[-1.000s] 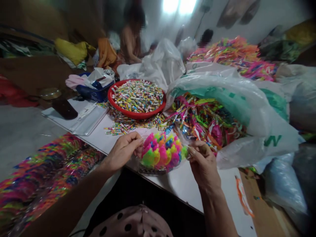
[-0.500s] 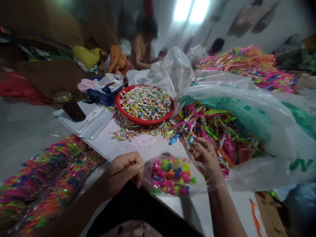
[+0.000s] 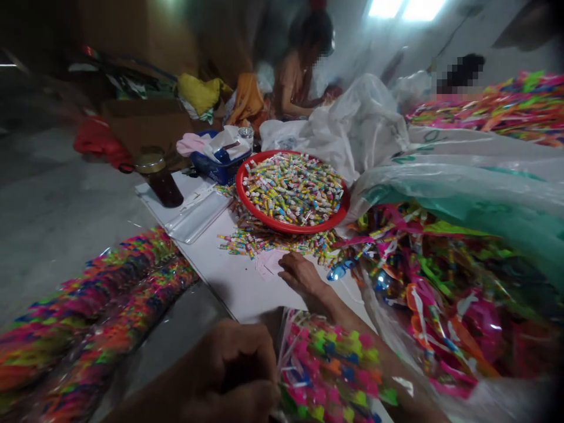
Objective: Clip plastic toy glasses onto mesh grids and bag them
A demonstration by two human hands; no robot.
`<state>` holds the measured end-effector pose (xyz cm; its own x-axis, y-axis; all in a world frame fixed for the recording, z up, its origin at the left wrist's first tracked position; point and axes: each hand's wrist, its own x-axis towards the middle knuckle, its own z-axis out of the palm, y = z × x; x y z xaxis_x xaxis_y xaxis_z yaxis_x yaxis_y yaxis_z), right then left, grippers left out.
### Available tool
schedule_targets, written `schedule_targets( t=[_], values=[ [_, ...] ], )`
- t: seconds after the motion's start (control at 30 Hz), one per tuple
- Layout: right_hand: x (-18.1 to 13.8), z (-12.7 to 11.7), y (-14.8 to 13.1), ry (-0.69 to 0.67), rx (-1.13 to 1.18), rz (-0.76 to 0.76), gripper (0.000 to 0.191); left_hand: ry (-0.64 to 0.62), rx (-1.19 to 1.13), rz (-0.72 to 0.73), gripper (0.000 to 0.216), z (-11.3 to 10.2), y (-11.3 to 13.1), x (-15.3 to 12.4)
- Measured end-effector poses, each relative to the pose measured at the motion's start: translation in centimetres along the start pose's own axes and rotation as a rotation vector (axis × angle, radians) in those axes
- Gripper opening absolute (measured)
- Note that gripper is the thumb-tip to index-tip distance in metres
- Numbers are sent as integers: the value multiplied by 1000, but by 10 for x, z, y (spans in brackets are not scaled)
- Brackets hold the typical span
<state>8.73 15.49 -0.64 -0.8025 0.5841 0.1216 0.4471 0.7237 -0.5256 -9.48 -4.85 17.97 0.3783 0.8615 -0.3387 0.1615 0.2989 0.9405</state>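
Red and wide, a basin (image 3: 286,225) sits on the bench (image 3: 240,288), heaped with small printed tubes (image 3: 295,188); more of these lie loose before it. To its left, a blue basket (image 3: 222,171) holds pink cloth (image 3: 191,144) and white wrapping (image 3: 229,141). Beyond a clear folder (image 3: 196,217) is a lidded jar (image 3: 162,187) with dark contents. On the right, a big white sack (image 3: 423,169), green inside, gapes over a tangle of bright toys (image 3: 480,323).

Close to the camera, at the bench's front edge, is a clear bag (image 3: 330,370) packed with small pink, green, blue and orange pieces. The left hand (image 3: 238,364) is curled tight, gripping this bag's left side. The bag partly covers the right forearm; the right hand (image 3: 302,273) reaches to pale pink slips (image 3: 268,264), though whether it pinches one I cannot tell. Left of the bench lie two long clear bags (image 3: 88,305) full of colourful pieces.
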Motion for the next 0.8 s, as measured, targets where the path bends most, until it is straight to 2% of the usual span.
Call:
schedule_targets(
  t=[0.13,0.23,0.33,0.37,0.43,0.5,0.57,0.63,0.7,0.8],
  values=[
    [-7,7,-1,79,130,34,19,53,40,41,30,-1,0,2],
    [-9,7,-5,115,246,116,17,74,101,74,28,2,5,5],
    [-10,3,-6,185,402,299,16,260,262,153,17,4,11,4],
    [-11,0,-5,223,461,354,17,330,330,205,19,6,14,3],
    [-14,-8,-1,320,575,423,20,394,459,343,38,10,24,4],
    [-21,-22,1,414,669,449,20,333,584,465,49,18,35,10],
    [-31,-42,-2,522,735,484,22,229,728,517,41,26,43,20],
    [-45,-66,-12,626,761,502,27,178,884,515,28,32,47,33],
    [-62,-94,-32,726,756,480,30,169,1010,480,17,33,48,44],
    [-91,-139,-79,842,703,381,32,156,1101,374,24,28,51,53]
  ],
)
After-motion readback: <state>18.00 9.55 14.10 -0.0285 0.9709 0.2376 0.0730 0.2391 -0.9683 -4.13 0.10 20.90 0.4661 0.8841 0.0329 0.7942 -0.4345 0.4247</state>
